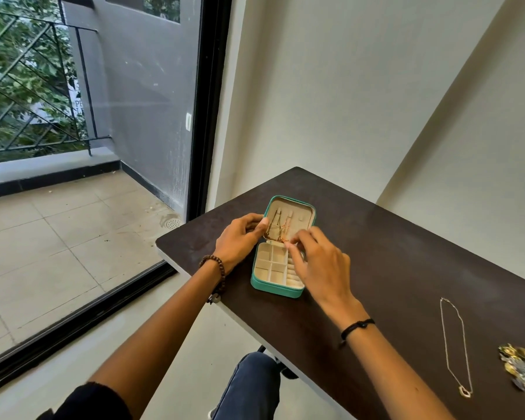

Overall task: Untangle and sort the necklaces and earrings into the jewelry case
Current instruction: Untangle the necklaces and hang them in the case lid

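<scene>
A teal jewelry case point(256, 281) lies open near the table's left corner, cream lining inside, its lid tilted up at the back. Thin gold necklaces point(275, 229) hang inside the lid. My left hand point(238, 239) holds the lid's left edge, thumb against the rim. My right hand point(319, 262) hovers over the case, fingertips pinched at the lower end of the hanging chains. Its palm hides part of the ring rolls and right compartments. A silver chain necklace point(455, 344) with a small pendant lies stretched out on the table at the right. Beside it sits a pile of gold earrings point(522, 374).
The dark brown table point(391, 253) stands against a cream wall, with its left edge near a tall glass door. My knee in jeans point(249, 386) shows below the table's front edge. Bracelets circle both wrists.
</scene>
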Demonstrator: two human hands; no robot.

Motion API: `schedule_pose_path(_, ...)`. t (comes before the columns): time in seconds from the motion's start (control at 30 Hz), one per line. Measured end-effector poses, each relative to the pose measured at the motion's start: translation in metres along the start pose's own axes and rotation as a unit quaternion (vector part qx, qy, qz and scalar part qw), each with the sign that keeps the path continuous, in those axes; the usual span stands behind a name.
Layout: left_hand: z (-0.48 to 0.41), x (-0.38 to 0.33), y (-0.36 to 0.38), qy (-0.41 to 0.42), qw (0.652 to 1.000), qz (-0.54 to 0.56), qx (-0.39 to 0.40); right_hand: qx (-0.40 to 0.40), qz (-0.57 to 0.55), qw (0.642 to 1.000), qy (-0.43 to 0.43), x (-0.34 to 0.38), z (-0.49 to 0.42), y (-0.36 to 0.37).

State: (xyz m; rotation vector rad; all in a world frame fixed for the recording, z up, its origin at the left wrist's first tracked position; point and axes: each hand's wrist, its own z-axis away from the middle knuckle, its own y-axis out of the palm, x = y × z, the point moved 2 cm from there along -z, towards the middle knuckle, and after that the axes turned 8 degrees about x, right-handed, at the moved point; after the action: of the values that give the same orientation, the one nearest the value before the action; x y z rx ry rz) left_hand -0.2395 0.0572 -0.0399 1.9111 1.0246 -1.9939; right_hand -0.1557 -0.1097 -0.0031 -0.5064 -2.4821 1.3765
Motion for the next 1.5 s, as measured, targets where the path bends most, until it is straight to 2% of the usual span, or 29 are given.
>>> schedule_pose_path(0.13, 0.008, -0.008, 0.000, 0.015, 0.999, 0.027, -0.018, 0.029, -0.009, 0.999, 0.011, 0.002, 0.021, -0.008)
schedule_pose_path(0.23, 0.021, -0.015, 0.003, 0.021, 0.997, 0.033, -0.069, 0.038, -0.014, 0.999, 0.019, 0.001, 0.035, -0.020)
schedule_pose_path(0.33, 0.033, -0.026, 0.007, 0.034, 0.994, -0.005, -0.105, 0.039, -0.022, 0.999, 0.023, -0.003, 0.047, -0.032)
schedule_pose_path(0.57, 0.055, -0.080, 0.027, 0.098, 0.978, -0.138, -0.119, 0.027, -0.046, 0.997, 0.059, -0.023, 0.075, -0.058)
schedule_pose_path(0.63, 0.064, -0.097, 0.039, 0.131, 0.973, -0.161, -0.106, 0.019, -0.043, 0.996, 0.069, -0.032, 0.083, -0.066)
schedule_pose_path(0.8, 0.067, -0.122, 0.088, 0.194, 0.972, -0.127, -0.029, 0.011, -0.022, 0.992, 0.120, -0.067, 0.104, -0.083)
schedule_pose_path(1.0, 0.061, -0.136, 0.171, 0.181, 0.968, -0.137, 0.103, 0.032, -0.005, 0.981, 0.193, -0.128, 0.134, -0.104)
schedule_pose_path(1.1, 0.058, -0.138, 0.211, 0.166, 0.961, -0.156, 0.157, 0.043, -0.034, 0.972, 0.228, -0.161, 0.148, -0.108)
schedule_pose_path(1.33, 0.040, -0.132, 0.283, 0.116, 0.957, -0.204, 0.170, 0.069, -0.066, 0.937, 0.337, -0.222, 0.165, -0.105)
schedule_pose_path(1.5, 0.021, -0.125, 0.311, 0.094, 0.950, -0.260, 0.144, 0.091, -0.061, 0.924, 0.366, -0.242, 0.157, -0.096)
